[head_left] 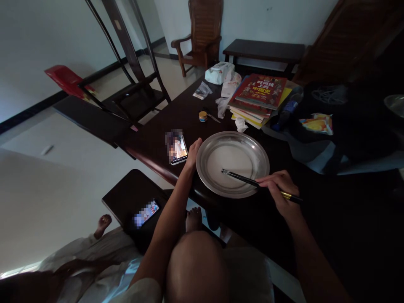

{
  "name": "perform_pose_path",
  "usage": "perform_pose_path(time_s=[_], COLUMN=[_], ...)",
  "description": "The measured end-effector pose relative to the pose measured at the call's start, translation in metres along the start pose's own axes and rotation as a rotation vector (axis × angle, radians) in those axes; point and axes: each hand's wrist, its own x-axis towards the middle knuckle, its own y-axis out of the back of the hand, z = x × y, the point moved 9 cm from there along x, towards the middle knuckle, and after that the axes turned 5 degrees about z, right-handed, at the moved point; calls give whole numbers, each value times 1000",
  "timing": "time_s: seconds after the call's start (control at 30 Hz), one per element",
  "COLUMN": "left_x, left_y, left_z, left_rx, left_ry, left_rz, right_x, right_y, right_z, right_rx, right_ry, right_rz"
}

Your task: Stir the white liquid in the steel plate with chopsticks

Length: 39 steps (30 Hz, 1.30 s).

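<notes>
A wide round metal dish (202, 168) sits at the table's near edge, with a pale whitish layer inside it; I cannot tell if that is liquid or powder. My left hand (193, 152) grips the dish's left rim, its fingers partly hidden behind the edge. Dark chopsticks (241, 177) with gold bands are held in my right hand (280, 189). Their tips rest in or just over the pale layer, left of the dish's middle. Just left of my left hand lies a lit phone (179, 150).
Behind the dish are a small yellow-lidded jar (203, 116), a crumpled tissue (241, 125), stacked books (261, 92) and plastic bags (220, 72). A snack packet (317, 123) lies right. Another phone (147, 213) rests on a stool (121, 195), beside another person (85, 256).
</notes>
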Motion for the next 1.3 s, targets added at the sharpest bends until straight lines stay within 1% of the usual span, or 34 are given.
perform_pose_path(time_s=[0.1,0.27,0.33,0.43,0.5,0.6,0.77,0.93,1.1,1.23,1.3], left_x=[0,0,0,1,1,1,-1,-1,0,0,0], left_y=[0,0,-1,0,0,-1,-1,-1,-1,-1,-1], left_z=[2,0,0,0,0,0,1,1,2,1,1], left_rx=[-3,-15,-12,-1,3,-5,-24,-27,5,-17,-13], left_ry=[-4,18,22,22,24,27,39,40,25,30,28], left_rz=[10,16,12,18,20,19,28,27,20,25,25], right_x=[0,0,0,1,2,1,-1,-2,0,0,-1], right_y=[-4,4,1,-3,0,4,-3,5,-3,2,2], right_z=[0,3,1,-3,-2,-1,3,7,1,3,3], right_rx=[-22,10,21,-23,-43,-10,-17,17,1,1,13], right_ry=[5,-3,6,23,15,1,-23,-49,0,-24,-30], right_rz=[-35,36,9,-29,-2,37,-12,50,-35,22,27])
